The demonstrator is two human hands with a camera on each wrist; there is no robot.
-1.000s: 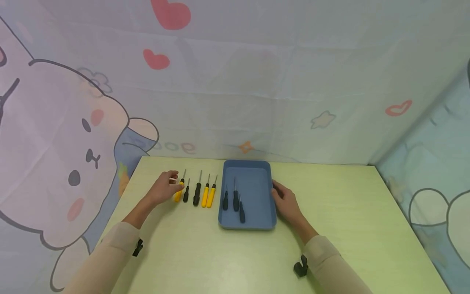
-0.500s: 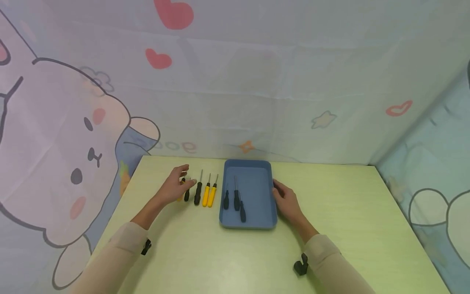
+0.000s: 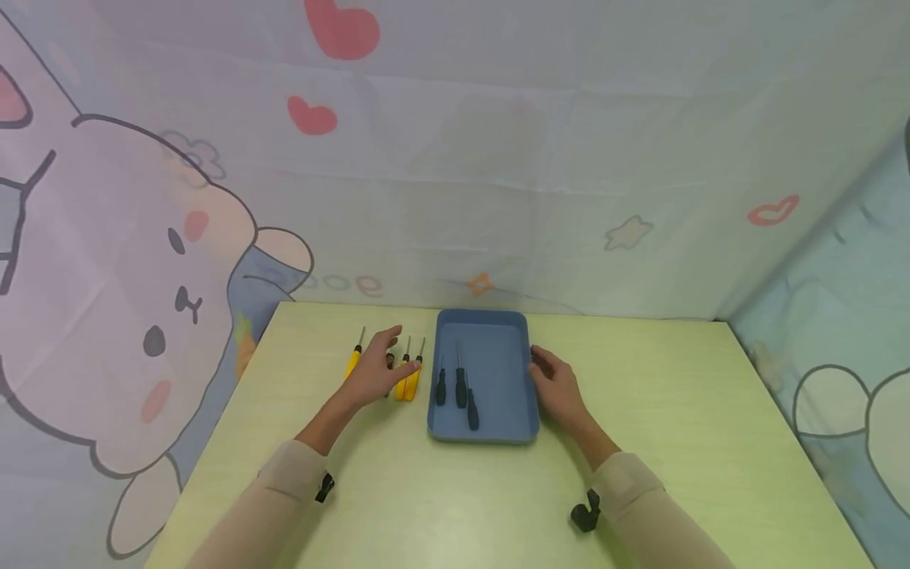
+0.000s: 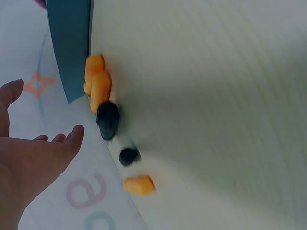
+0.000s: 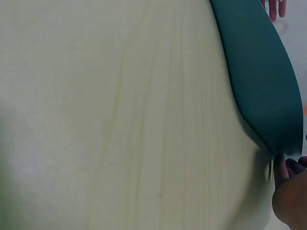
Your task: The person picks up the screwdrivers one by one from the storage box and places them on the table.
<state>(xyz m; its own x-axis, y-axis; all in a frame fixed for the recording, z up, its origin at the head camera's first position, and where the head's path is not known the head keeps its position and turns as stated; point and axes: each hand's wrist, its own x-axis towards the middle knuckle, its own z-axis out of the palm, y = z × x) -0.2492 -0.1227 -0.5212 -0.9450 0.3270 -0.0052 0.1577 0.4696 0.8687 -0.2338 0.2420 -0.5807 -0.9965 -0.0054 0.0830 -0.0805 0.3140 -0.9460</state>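
On a pale green surface [image 3: 661, 427], read as a clock face centred on a blue tray [image 3: 503, 356], five loose screwdrivers [image 3: 414, 386] lie in a row at nine o'clock. Two yellow screwdrivers [image 3: 401, 389] are nearest the tray; next come a large black screwdriver [image 4: 108, 120] and a small black screwdriver [image 4: 128, 156], and a single yellow screwdriver [image 3: 353, 361] lies farthest out. Visible metal shafts point toward twelve or one o'clock. The left hand [image 3: 371, 377] hovers over the middle of this row, thumb apart from the fingers, grasping nothing. The right hand [image 3: 560, 391] is at three o'clock, its fingers relaxed against the tray's outer wall, not clenched. Inside the tray, three dark screwdrivers [image 3: 461, 391] lie between seven and nine o'clock, shafts toward twelve. Both arms wear cream sleeves [image 3: 293, 471]. Beyond twelve o'clock hangs a pale backdrop [image 3: 483, 174] printed with red hearts [image 3: 313, 117].
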